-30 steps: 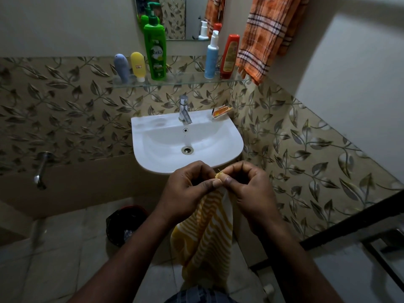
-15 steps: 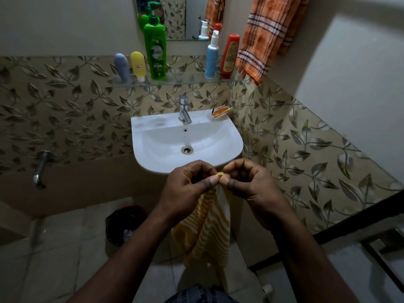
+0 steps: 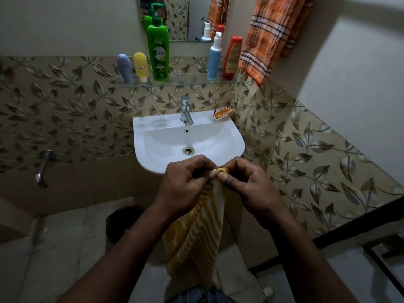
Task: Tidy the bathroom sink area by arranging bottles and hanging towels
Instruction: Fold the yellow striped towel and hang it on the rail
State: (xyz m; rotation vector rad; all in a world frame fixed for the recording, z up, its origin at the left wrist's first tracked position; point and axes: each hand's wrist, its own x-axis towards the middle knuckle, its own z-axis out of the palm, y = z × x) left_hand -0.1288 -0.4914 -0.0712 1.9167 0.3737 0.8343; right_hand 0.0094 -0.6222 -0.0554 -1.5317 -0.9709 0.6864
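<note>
A yellow and white striped towel (image 3: pixel 196 235) hangs down in front of the white sink (image 3: pixel 153 154). My left hand (image 3: pixel 183 184) and my right hand (image 3: pixel 247 182) pinch its top corner together, thumbs almost touching, just before the sink's front rim. On the glass shelf (image 3: pixel 185 82) stand a grey-blue tube (image 3: pixel 124 67), a yellow tube (image 3: pixel 141 66), a tall green pump bottle (image 3: pixel 158 53), a blue and white bottle (image 3: pixel 215 57) and a red bottle (image 3: pixel 232 59). An orange checked towel (image 3: pixel 269 33) hangs at the upper right.
A tap (image 3: pixel 185 109) and an orange soap packet (image 3: pixel 223 112) sit on the sink's back rim. A mirror (image 3: pixel 175 18) hangs above the shelf. A dark bin (image 3: pixel 122 221) stands on the floor at left, below a wall tap (image 3: pixel 42 169). A tiled wall runs close along the right.
The hands stay together at the towel's corner and the towel has been drawn slightly upward. The fingers have shifted a little on the corner.
</note>
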